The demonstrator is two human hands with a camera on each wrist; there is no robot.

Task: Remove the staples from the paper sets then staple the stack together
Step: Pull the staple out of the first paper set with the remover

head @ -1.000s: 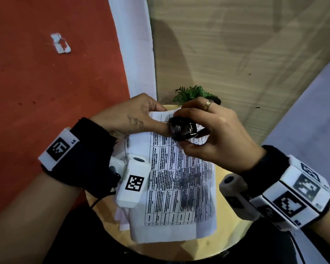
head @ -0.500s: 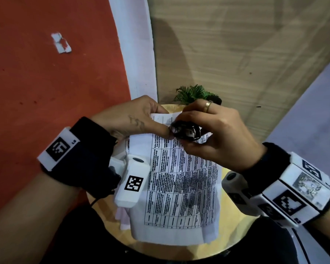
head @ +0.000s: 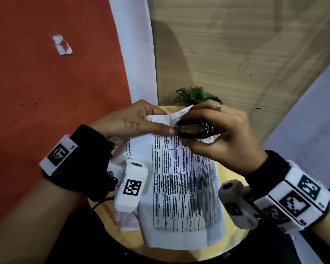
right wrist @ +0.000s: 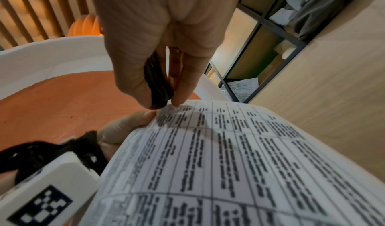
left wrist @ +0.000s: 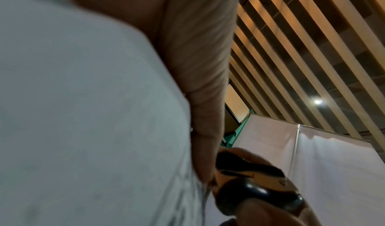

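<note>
A printed paper set (head: 181,180) with a table of text is held up over a small round wooden table (head: 229,242). My left hand (head: 139,122) pinches its top left corner, thumb on the front of the sheet. My right hand (head: 213,134) grips a black staple remover (head: 193,129), whose metal claws sit against the paper's top edge beside my left thumb. In the right wrist view the staple remover (right wrist: 158,87) touches the paper set (right wrist: 229,163) at its corner. In the left wrist view the paper set (left wrist: 83,114) fills the left side and the staple remover (left wrist: 254,191) shows at the bottom.
More sheets (head: 126,221) lie on the table under the held set. A small green plant (head: 194,94) stands at the table's far edge. Red floor (head: 46,92) with a paper scrap (head: 62,45) lies to the left, wood-look flooring (head: 236,54) ahead.
The paper set has lifted and tilted a little, its lower edge swinging right. The staple remover has shifted slightly right along the top edge. Both hands keep their hold.
</note>
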